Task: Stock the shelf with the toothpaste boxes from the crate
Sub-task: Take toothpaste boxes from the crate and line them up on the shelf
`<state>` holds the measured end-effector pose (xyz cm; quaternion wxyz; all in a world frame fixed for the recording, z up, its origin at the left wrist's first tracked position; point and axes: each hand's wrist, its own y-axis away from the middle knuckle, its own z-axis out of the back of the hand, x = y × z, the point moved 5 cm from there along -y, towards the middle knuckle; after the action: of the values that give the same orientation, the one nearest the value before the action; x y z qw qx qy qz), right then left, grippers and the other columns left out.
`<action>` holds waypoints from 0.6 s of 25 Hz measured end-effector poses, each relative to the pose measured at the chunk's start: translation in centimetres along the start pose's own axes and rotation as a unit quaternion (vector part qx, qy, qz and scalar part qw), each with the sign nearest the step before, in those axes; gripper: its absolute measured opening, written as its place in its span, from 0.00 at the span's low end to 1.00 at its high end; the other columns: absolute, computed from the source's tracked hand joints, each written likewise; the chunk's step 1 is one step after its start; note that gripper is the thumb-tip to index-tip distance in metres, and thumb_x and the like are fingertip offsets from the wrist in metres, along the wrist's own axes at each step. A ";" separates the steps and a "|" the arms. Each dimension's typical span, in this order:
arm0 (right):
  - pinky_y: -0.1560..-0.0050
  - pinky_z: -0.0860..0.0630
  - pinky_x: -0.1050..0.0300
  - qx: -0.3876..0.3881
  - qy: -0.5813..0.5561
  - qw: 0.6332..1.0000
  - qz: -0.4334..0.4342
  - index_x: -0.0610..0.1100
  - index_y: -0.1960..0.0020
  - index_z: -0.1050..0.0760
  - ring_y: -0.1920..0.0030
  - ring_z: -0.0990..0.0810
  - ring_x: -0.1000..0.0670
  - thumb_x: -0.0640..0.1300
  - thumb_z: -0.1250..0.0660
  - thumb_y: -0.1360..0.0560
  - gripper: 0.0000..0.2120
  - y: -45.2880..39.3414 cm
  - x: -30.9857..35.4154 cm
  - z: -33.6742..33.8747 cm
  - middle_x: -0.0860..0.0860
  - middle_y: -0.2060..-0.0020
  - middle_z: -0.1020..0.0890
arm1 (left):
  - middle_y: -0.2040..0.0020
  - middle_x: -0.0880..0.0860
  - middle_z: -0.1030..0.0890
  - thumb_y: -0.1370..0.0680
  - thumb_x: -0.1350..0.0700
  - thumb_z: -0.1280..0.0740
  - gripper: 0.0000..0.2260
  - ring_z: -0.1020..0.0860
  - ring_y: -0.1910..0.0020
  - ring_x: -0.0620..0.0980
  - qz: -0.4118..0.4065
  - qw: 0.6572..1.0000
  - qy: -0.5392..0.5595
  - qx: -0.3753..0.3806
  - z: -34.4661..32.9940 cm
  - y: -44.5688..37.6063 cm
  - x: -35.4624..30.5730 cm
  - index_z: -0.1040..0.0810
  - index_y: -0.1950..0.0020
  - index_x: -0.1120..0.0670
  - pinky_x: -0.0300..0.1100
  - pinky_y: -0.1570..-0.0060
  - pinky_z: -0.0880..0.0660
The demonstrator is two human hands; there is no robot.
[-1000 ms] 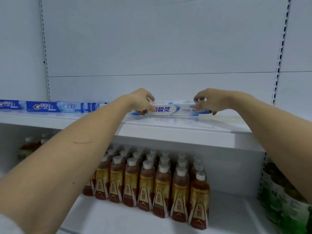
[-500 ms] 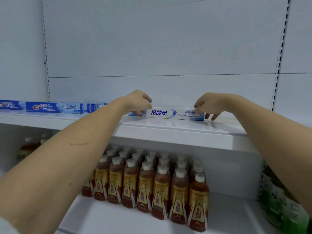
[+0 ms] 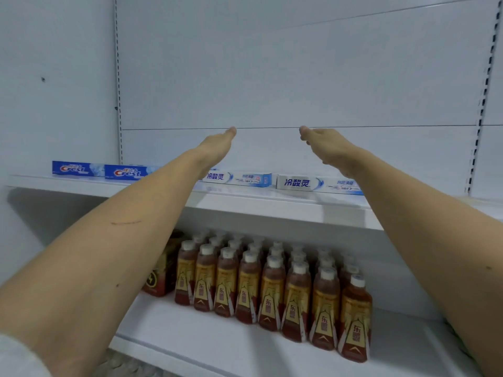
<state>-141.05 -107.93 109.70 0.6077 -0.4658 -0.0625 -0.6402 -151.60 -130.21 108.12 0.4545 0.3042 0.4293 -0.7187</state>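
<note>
Two white-and-blue toothpaste boxes lie end to end on the upper white shelf (image 3: 272, 210): the left box (image 3: 239, 179) and the right box (image 3: 307, 183), whose right end is hidden by my right forearm. Two blue Crest boxes (image 3: 79, 169) (image 3: 128, 172) lie further left on the same shelf. My left hand (image 3: 217, 144) and my right hand (image 3: 325, 144) are raised above the boxes, in front of the back panel, fingers stretched out and holding nothing. The crate is not in view.
On the lower shelf (image 3: 190, 341) stand several rows of brown drink bottles (image 3: 272, 289) with white caps. A dark yellow-marked carton (image 3: 160, 273) sits left of them. Slotted uprights (image 3: 118, 77) (image 3: 481, 104) frame the bay.
Both hands have let go of the white-and-blue box, now lying on the shelf, and lifted up and away from it. The view has shifted so a second such box shows.
</note>
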 end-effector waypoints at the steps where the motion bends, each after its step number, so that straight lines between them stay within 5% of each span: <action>1: 0.29 0.36 0.46 0.002 -0.030 1.000 -0.001 0.41 0.27 0.32 0.31 0.31 0.45 0.60 0.49 0.18 0.29 0.2 0.9 -0.9 0.46 0.28 0.30 | 0.22 0.51 0.40 0.19 0.35 0.51 0.31 0.42 0.23 0.54 0.003 1.000 0.019 -0.011 1.1 0.3 0.3 0.41 0.21 0.50 0.55 0.27 0.43; 6: 0.25 0.41 0.43 0.002 -0.177 0.984 -0.004 0.49 0.25 0.35 0.25 0.37 0.47 0.63 0.52 0.19 0.30 1.2 5.4 -6.4 0.51 0.25 0.35 | 0.21 0.52 0.42 0.20 0.32 0.54 0.33 0.45 0.22 0.52 0.013 0.994 0.084 -0.069 7.7 2.3 3.4 0.43 0.20 0.49 0.54 0.26 0.48; 15: 0.29 0.35 0.45 0.022 -0.349 0.935 0.062 0.46 0.31 0.27 0.33 0.28 0.49 0.57 0.51 0.17 0.24 5.2 14.1 -20.5 0.50 0.32 0.25 | 0.22 0.52 0.39 0.18 0.35 0.55 0.29 0.42 0.23 0.51 -0.003 0.974 0.173 -0.145 19.4 8.9 12.5 0.38 0.22 0.48 0.54 0.25 0.47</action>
<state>-144.89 -132.63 105.21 0.5960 -0.6493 -0.2558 -0.3971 -149.42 -154.41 103.37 0.4107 0.3537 0.6017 -0.5867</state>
